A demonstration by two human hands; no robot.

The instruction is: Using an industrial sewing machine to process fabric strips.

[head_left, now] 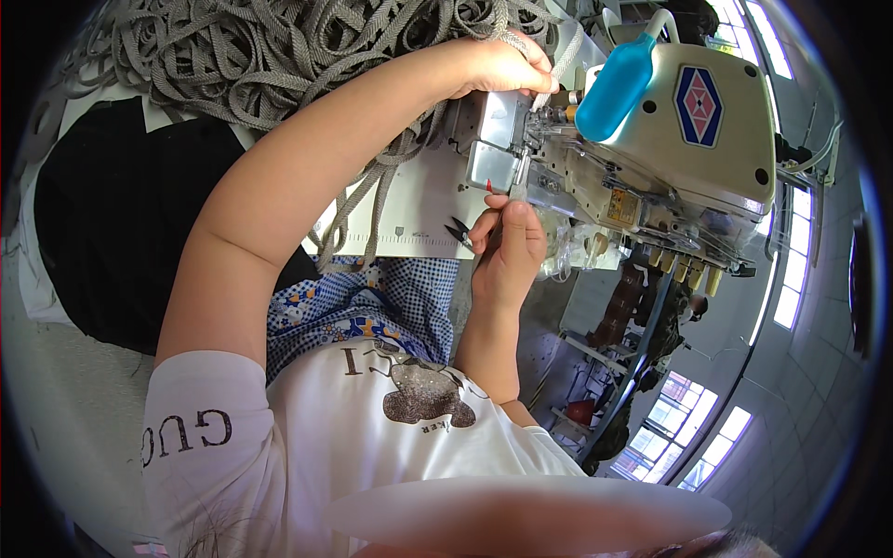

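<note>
Grey braided cord (409, 144) runs from a large tangled heap to the sewing machine (688, 158). My left hand (507, 70) reaches across to the far side of the machine's sewing area, its fingers closed on a length of the cord. On the near side, my right hand (510, 240) has thumb and fingers pinched on a pale strip (520, 179) at the machine's metal plate (493, 166). A pair of small dark-tipped snips (459, 232) pokes out beside the right fingers; whether the hand grips it is hard to see.
A blue padded piece (616, 88) hangs at the machine's front. Black cloth (112, 223) covers the table's left side. A ruler-marked strip (405, 244) lines the white table's near edge. Shelving (595, 391) and windows (670, 418) stand to the right.
</note>
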